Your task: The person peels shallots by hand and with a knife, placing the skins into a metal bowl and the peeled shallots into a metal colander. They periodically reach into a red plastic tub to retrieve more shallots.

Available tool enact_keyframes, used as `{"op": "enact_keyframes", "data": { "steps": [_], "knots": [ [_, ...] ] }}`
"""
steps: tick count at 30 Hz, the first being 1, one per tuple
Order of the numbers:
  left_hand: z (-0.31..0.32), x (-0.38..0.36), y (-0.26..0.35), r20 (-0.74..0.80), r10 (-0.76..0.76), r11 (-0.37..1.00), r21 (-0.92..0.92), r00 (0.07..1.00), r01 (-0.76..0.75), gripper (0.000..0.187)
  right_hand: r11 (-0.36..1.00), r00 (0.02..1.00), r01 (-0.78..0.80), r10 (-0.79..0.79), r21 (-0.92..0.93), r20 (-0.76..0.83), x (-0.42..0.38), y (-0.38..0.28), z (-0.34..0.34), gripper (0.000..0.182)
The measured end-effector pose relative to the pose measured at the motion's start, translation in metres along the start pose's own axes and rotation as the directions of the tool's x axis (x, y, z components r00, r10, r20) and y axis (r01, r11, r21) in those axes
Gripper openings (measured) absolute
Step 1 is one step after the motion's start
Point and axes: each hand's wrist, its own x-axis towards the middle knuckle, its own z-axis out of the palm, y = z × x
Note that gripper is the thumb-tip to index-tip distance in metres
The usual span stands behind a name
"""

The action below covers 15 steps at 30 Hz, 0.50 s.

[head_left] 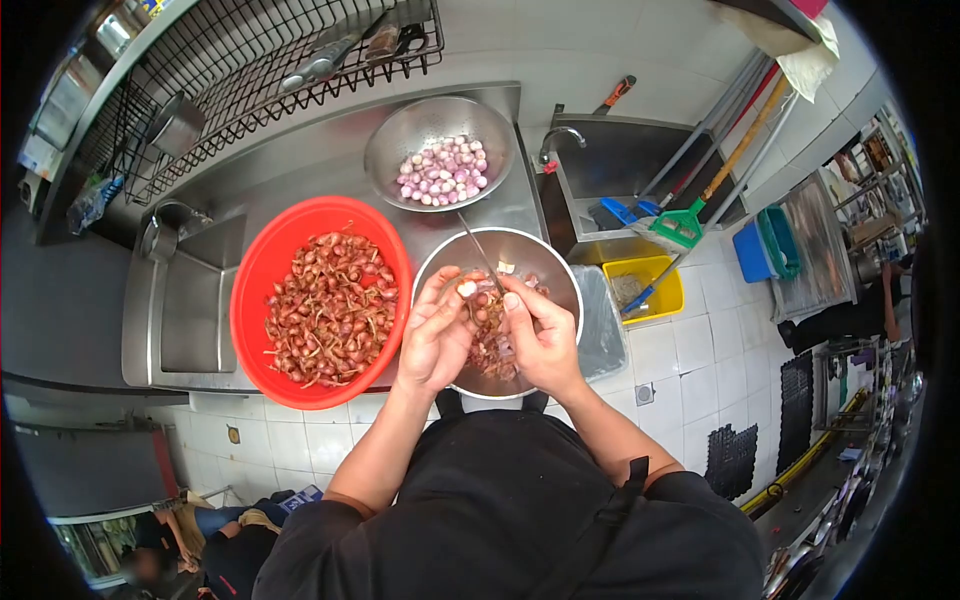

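Note:
My left hand [440,335] pinches a small shallot [466,288] whose pale flesh shows at one end. In my right hand [542,335] is a knife [483,252], its thin blade angled up and to the left beside the shallot. Both hands are over a metal bowl [574,300] that holds reddish-brown skins [492,355]. To the left, a red basin [248,330] is filled with unpeeled shallots [330,310]. Behind the bowl, peeled pink-white shallots [445,172] lie in a steel colander [395,130].
A steel sink [205,310] with a tap is at the left, below a wire rack [270,60]. At the right are a second sink [640,160], brooms, a green brush head [680,225] and a yellow bucket [665,275]. Other people [225,545] are at lower left and far right.

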Motion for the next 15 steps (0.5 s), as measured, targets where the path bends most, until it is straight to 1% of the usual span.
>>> {"op": "enact_keyframes", "data": {
  "steps": [1,2,3,4,5,6,8,9,10,11,12,13,14,15],
  "knots": [
    [-0.004,0.001,-0.001,0.017,-0.033,0.997,-0.072,0.999,0.035,0.030,0.999,0.999,-0.041,0.041,0.017,-0.009,0.000,-0.001,0.000,0.029],
    [-0.006,0.001,-0.001,0.035,-0.065,0.987,-0.143,0.997,0.070,0.030,0.999,0.999,-0.040,0.040,0.016,-0.008,0.001,-0.001,0.000,0.029],
    [-0.006,0.001,0.001,0.035,-0.063,0.987,-0.143,0.997,0.068,0.030,1.000,0.998,0.021,-0.022,-0.005,-0.061,0.003,0.000,-0.001,0.029],
    [-0.006,0.002,0.004,0.060,-0.056,0.980,-0.188,0.997,0.066,0.029,0.996,0.990,0.082,-0.085,-0.029,-0.113,0.005,0.001,-0.002,0.029],
    [-0.007,0.003,0.007,0.083,-0.048,0.970,-0.233,0.995,0.066,0.028,0.998,0.991,0.030,-0.036,-0.051,-0.130,0.006,0.006,-0.006,0.028],
    [-0.009,0.004,0.011,0.083,-0.046,0.970,-0.232,0.995,0.064,0.028,0.998,0.991,0.031,-0.037,-0.050,-0.129,0.008,0.011,-0.010,0.028],
    [-0.013,0.005,0.019,0.063,-0.122,0.954,-0.267,0.991,0.135,0.026,0.952,0.981,0.081,-0.128,-0.294,-0.144,0.013,0.018,-0.017,0.028],
    [-0.014,0.006,0.019,0.052,-0.084,0.969,-0.229,0.995,0.094,0.028,0.933,0.996,0.088,-0.089,-0.349,0.014,0.015,0.019,-0.025,0.028],
    [-0.021,0.006,0.018,0.051,-0.082,0.969,-0.227,0.995,0.092,0.028,0.934,0.996,0.090,-0.090,-0.347,0.016,0.014,0.022,-0.027,0.028],
    [-0.031,0.006,0.015,0.022,-0.040,0.997,-0.065,0.999,0.041,0.030,0.928,0.998,0.068,-0.069,-0.366,0.010,0.011,0.027,-0.028,0.028],
    [-0.031,0.007,0.016,0.002,0.007,0.995,0.101,1.000,-0.007,0.032,0.921,0.999,0.048,-0.050,-0.386,0.003,0.009,0.026,-0.026,0.027],
    [-0.031,0.006,0.017,-0.013,0.000,0.996,0.087,1.000,0.001,0.034,0.934,1.000,0.005,-0.010,-0.357,-0.011,0.005,0.019,-0.025,0.026],
    [-0.030,0.005,0.018,-0.013,-0.002,0.996,0.088,1.000,0.003,0.034,0.935,1.000,0.004,-0.009,-0.356,-0.012,0.002,0.020,-0.021,0.026],
    [-0.017,0.005,0.022,-0.046,-0.007,0.996,0.090,0.999,0.011,0.035,0.965,1.000,0.007,-0.011,-0.261,-0.014,-0.002,0.022,-0.018,0.025]
  ]
}}
